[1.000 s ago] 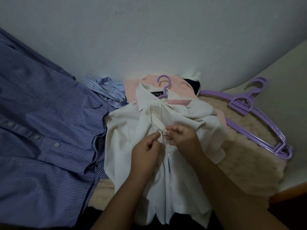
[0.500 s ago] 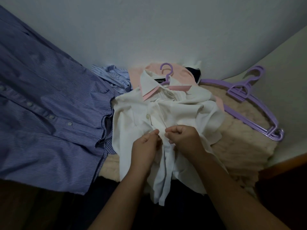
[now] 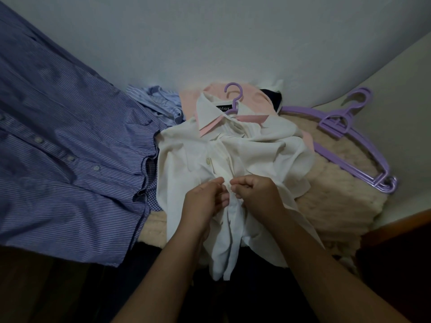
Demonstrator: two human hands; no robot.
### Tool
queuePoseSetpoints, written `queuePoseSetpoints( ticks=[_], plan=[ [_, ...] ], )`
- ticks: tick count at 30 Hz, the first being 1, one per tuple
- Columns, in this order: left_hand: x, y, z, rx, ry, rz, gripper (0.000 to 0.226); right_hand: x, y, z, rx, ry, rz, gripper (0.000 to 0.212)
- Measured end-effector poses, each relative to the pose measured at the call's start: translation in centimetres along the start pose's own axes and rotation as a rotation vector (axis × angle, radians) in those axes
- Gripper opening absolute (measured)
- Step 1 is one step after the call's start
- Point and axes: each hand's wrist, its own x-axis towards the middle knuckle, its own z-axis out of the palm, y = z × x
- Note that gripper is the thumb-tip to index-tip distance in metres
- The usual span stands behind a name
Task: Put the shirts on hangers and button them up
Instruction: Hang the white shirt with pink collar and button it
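1. White shirt (image 3: 191, 164) lies front-up on a cream fluffy blanket (image 3: 345, 197), its collar toward the wall, with a purple hanger (image 3: 233, 95) hook poking out above the collar
2. Left hand (image 3: 205, 201) and right hand (image 3: 256, 192) meet at the shirt's front placket, each pinching the fabric edge just below one fastened button (image 3: 208, 161)
3. Pink shirt (image 3: 254, 96) lies under the collar
4. Blue striped shirt (image 3: 58, 159) lies spread out to the left
5. Spare purple hangers (image 3: 349, 136) lie stacked to the right
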Motion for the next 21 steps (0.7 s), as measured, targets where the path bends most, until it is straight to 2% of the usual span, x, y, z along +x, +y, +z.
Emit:
queuePoseSetpoints(
  ticks=[5,12,16,21],
  plan=[
    [0.5,-0.2,0.2,0.045,-0.023,-0.011,0.017,-0.8,0.1,0.3,-0.202,0.046,-0.119,0.025],
    [0.9,-0.3,0.0,0.016,-0.054,-0.014,0.015,-0.7,1.0,1.1,-0.409,0.146,-0.324,0.016],
    [1.3,-1.2,-0.7,0.147,-0.039,0.081,0.012,-0.8,0.8,0.9,-0.354,0.145,-0.316,0.012],
    [1.3,-1.8,-1.5,0.235,-0.123,0.182,0.033,-0.6,0.6,0.3,-0.198,0.038,-0.199,0.015]
  ],
)
